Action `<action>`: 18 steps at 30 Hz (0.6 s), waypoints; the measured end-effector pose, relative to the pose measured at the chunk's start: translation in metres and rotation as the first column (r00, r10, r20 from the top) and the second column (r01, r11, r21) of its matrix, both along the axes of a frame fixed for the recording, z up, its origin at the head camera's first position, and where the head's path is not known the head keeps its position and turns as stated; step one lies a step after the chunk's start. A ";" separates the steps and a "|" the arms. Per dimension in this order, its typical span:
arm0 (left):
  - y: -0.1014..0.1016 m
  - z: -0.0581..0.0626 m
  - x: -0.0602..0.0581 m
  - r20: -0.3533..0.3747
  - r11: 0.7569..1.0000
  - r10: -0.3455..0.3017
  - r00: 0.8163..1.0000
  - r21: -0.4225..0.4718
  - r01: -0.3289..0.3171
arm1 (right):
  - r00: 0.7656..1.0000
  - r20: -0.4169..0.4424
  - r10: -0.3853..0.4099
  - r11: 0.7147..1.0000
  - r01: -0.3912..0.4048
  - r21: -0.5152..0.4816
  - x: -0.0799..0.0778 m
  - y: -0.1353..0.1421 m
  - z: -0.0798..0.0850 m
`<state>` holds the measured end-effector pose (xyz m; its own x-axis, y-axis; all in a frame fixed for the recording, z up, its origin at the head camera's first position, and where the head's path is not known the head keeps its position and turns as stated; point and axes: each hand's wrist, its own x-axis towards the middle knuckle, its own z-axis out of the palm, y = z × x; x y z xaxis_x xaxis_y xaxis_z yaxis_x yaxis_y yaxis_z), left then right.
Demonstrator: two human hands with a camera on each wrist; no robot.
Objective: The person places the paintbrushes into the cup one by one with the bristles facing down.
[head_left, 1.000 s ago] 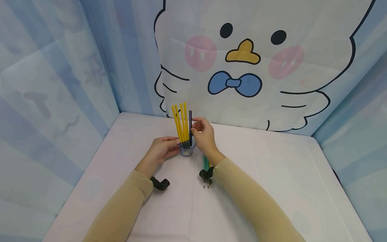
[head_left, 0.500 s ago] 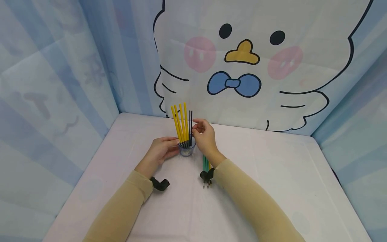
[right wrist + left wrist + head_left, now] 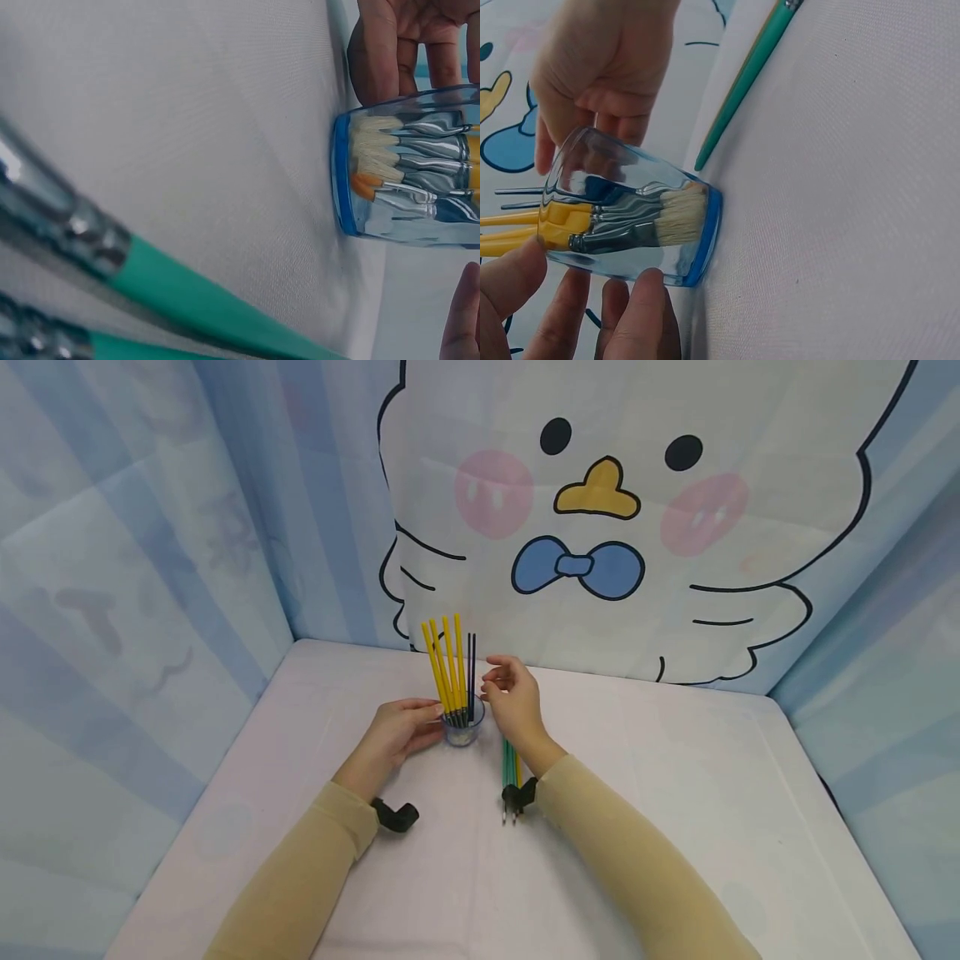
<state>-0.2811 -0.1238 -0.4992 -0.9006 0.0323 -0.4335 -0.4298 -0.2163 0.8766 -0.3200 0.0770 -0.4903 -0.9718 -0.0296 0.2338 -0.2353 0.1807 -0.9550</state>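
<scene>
Striped pale-blue fabric curtains (image 3: 135,610) and a white cartoon backdrop (image 3: 600,635) enclose a white-clothed table (image 3: 450,885), where a person in tan sleeves (image 3: 277,877) works at a clear cup with a blue base (image 3: 461,739), standing toward the table's far edge and nearer its far-left corner than its far-right.

Half a second ago the bare right hand (image 3: 513,697) had its fingertips right at two slim, dark-handled paintbrushes (image 3: 472,672); now a narrow gap shows between them. Its fingers are loosely bent and, from where I stand, hold nothing. That, I judge, leaves the dark pair let go and settled, standing by themselves inside the cup.

Bare left hand (image 3: 397,727) has stayed put, thumb by the rim and fingers curved around the cup's left side, apparently steadying it. Four yellow-handled paintbrushes (image 3: 445,668) share the cup, fanning leftward (bristles down, as the wrist views make plain).

Outside the cup, slender green-handled brushes (image 3: 507,764) lie on the table beside a yellow handle (image 3: 519,770), metal ends toward the near edge. A black wrist device (image 3: 519,795) partly hides them, so their number cannot be told; they appear to be those not yet gathered.
</scene>
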 end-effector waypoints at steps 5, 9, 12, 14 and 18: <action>-0.001 0.001 0.001 -0.010 1.000 -0.010 1.000 0.004 0.010 | 1.000 0.006 -0.002 1.000 0.002 0.007 0.000 0.005 -0.002; -0.001 0.002 0.002 -0.012 1.000 -0.007 1.000 0.009 0.007 | 1.000 0.011 -0.015 1.000 0.014 0.027 0.000 0.010 -0.006; -0.001 0.002 0.002 -0.014 1.000 -0.005 1.000 0.013 0.006 | 1.000 0.017 -0.024 0.999 0.023 0.034 -0.001 0.014 -0.008; -0.001 0.002 0.002 -0.013 1.000 -0.004 1.000 0.014 0.004 | 0.999 0.030 -0.025 0.999 0.024 0.038 0.000 0.017 -0.009; 0.000 0.002 0.001 -0.006 1.000 -0.006 1.000 0.006 0.006 | 0.998 0.060 -0.018 0.999 0.015 0.052 0.002 0.022 -0.010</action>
